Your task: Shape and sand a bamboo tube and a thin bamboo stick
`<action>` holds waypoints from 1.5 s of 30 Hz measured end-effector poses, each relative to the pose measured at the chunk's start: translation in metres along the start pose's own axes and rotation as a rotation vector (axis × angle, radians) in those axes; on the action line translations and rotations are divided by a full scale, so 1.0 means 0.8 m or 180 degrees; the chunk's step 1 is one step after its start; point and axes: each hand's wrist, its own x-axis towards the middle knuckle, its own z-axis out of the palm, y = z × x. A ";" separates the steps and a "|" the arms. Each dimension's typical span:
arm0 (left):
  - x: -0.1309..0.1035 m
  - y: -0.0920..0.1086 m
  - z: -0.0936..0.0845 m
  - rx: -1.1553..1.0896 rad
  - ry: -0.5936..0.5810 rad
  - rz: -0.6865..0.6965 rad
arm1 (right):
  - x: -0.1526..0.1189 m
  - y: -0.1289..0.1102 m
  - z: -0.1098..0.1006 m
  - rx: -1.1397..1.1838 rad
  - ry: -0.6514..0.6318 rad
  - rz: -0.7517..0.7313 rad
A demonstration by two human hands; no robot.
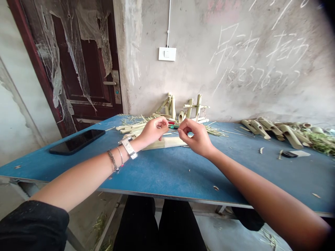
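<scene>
I have my left hand [156,128] and right hand [195,135] just apart, mid-frame, fingers curled. My arms [90,174] slant up from the lower corners.

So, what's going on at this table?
A person's left hand and right hand are close together over a blue table, fingers curled; whatever they may be pinching is too small to make out. A pale piece of stalk lies just below them in the picture. A phone lies off to the left, and cut stalks lie to the right.

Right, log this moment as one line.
left hand: pinched, contents unclear | right hand: curled, contents unclear | nearby: bamboo piece on blue table
</scene>
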 end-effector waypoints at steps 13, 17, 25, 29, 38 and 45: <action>0.019 -0.033 -0.040 0.0511 0.0767 -0.0577 | 0.003 -0.006 -0.013 0.0279 0.0842 0.0006; 0.024 -0.052 -0.069 0.0995 0.0924 -0.0719 | 0.006 0.009 -0.022 0.0291 0.0647 0.0255; 0.003 -0.010 -0.013 0.1384 0.0213 0.0573 | 0.002 0.023 -0.007 0.0068 -0.0082 0.0492; -0.006 0.006 0.009 0.1538 0.0163 0.0894 | 0.001 0.012 -0.004 -0.0138 -0.0129 0.0301; -0.011 0.011 0.010 0.2000 0.0257 0.1226 | -0.002 -0.004 0.005 -0.0342 -0.0256 0.0358; -0.013 0.015 0.009 0.2039 0.0325 0.1350 | -0.002 -0.007 0.007 -0.0350 -0.0196 0.0449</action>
